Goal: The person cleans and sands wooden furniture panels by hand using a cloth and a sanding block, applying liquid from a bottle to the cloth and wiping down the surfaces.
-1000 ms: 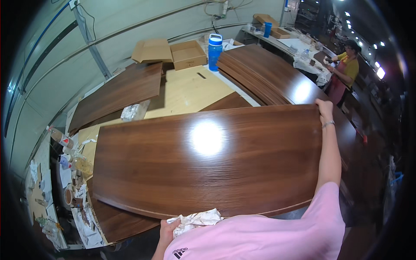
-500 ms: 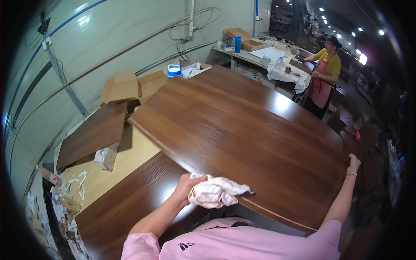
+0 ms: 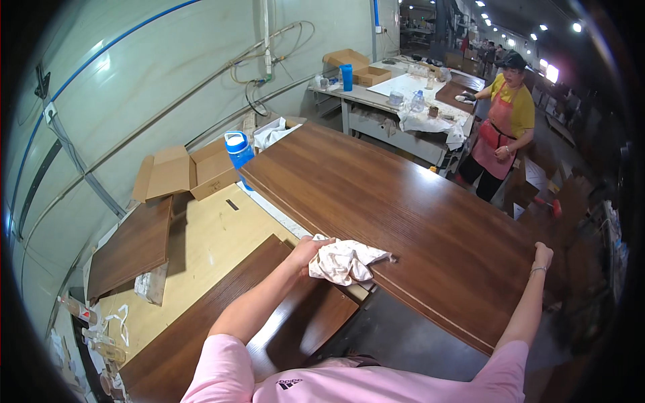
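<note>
A long dark-brown wooden panel (image 3: 383,195) stretches from the blue-topped bottle to the right side. My left hand (image 3: 304,254) is closed on a white patterned rag (image 3: 346,262) at the panel's near edge; the rag hides part of its fingers. At the panel's right end, my right hand (image 3: 543,256) grips the edge, its arm reaching far out. A second dark-brown panel (image 3: 222,322) lies on the pale board (image 3: 215,218), below and left of my left hand.
A smaller brown panel (image 3: 131,248) rests tilted on a white block (image 3: 152,283). Behind stand an open carton (image 3: 164,171) and a blue-and-white bottle (image 3: 238,151). Bottles (image 3: 104,346) line the left edge. A co-worker (image 3: 504,121) stands beyond the panel at a cluttered table (image 3: 376,101).
The held panel has shifted away from me, over the one behind, uncovering more pale board and the lower panel. Both my hands moved with it. The co-worker has turned and lowered one hand.
</note>
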A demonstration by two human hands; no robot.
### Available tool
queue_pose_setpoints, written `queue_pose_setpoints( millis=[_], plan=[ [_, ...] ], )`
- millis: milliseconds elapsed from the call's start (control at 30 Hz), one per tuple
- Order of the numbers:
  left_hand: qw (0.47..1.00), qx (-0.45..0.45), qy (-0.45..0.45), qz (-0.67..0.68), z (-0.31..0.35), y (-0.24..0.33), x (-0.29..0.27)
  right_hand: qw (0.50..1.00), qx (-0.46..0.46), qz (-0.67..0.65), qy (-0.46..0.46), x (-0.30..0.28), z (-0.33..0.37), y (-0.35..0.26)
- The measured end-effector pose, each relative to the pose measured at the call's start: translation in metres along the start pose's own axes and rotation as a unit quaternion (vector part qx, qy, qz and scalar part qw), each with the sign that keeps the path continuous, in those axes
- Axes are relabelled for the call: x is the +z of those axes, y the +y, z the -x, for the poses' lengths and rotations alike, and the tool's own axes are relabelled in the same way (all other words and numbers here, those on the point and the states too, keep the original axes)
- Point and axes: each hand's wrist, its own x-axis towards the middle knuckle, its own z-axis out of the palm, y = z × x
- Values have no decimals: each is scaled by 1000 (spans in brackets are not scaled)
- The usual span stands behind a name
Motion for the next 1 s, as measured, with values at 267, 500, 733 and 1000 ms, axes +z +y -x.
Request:
queue_pose_setpoints(
  millis=[267, 500, 733, 1000],
  plan=[
    [976, 41, 59, -204, -30, 15, 3, 944, -69, 321, 20, 36, 5, -29],
    [978, 72, 21, -195, 17, 8, -7, 936, -95, 340, 3, 43, -8, -28],
    [888, 272, 231, -291, 99, 2, -102, 872, -467, 143, 38, 74, 51, -104],
    [570, 247, 162, -767, 135, -92, -77, 660, -619, -177, -387, 137, 375, -234]
  ],
)
